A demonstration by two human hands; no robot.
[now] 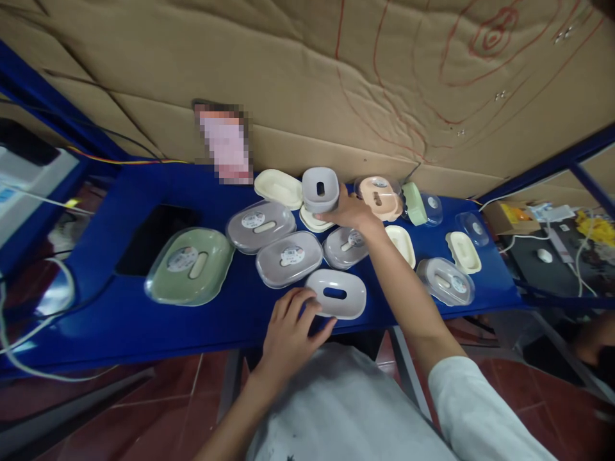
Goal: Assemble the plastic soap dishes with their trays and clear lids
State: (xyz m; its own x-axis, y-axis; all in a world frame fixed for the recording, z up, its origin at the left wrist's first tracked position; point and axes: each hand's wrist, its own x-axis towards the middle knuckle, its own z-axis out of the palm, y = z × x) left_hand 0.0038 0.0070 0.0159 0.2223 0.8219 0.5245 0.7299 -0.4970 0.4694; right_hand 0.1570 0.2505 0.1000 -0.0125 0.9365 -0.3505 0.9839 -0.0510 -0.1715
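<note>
My right hand [350, 208] reaches to the back of the table, its fingers and thumb around the right side of a small grey container [320, 203] with a slot in its base. That container sits over a cream piece [312, 221], partly hidden. My left hand [293, 326] is at the near edge, fingers apart and curved, by the lower left rim of a light grey slotted tray [353, 301]; whether it touches the rim I cannot tell. Between the hands lie grey boxes with clear lids and round labels [288, 272], [341, 246]; another grey box [240, 230] lies behind.
A green lidded box [211, 282] and a dark flat panel [144, 250] lie left. A cream tray [278, 186], a peach container [384, 205], a green container [416, 208] and clear lids [435, 210] line the back. Cardboard [288, 64] walls the rear. Cables hang left.
</note>
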